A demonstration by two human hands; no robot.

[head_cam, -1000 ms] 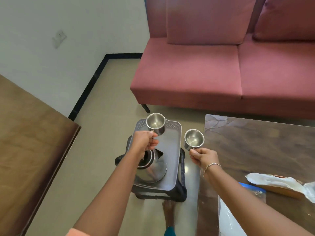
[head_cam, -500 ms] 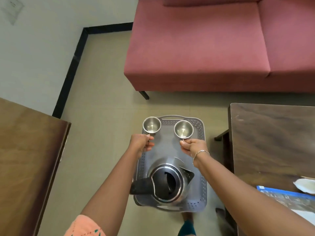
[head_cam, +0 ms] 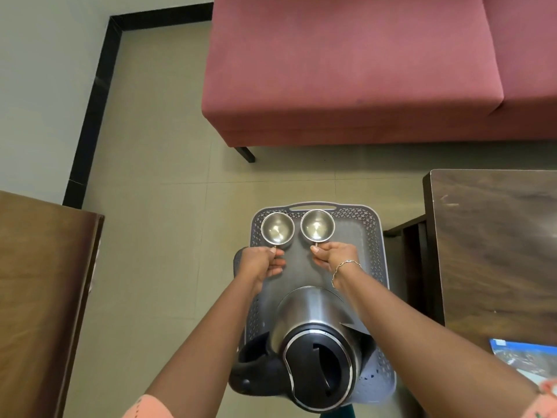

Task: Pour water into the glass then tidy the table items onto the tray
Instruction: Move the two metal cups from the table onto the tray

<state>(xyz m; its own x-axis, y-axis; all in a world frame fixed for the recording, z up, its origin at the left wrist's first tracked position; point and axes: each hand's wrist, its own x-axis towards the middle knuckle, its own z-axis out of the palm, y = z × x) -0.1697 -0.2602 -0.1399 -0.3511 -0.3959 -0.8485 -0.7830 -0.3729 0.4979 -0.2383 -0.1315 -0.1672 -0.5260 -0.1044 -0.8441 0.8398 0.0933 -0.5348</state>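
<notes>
Beige floor tiles and a pink fabric sofa (head_cam: 361,70) frame a grey perforated plastic tray (head_cam: 372,236) where two cups are being set down.

Tidying is the step in hand: the left hand (head_cam: 260,265) pinches the handle of one small steel cup (head_cam: 277,230), the right hand (head_cam: 336,256) pinches the handle of the other steel cup (head_cam: 317,225), both cups side by side at the tray's far end, beyond the steel electric kettle with the black lid (head_cam: 316,342). Whether the cups already rest on the tray, I cannot tell. Next, I judge, both pinches must loosen without tipping the cups; items on the dark wooden table (head_cam: 494,251) at right may follow.
</notes>
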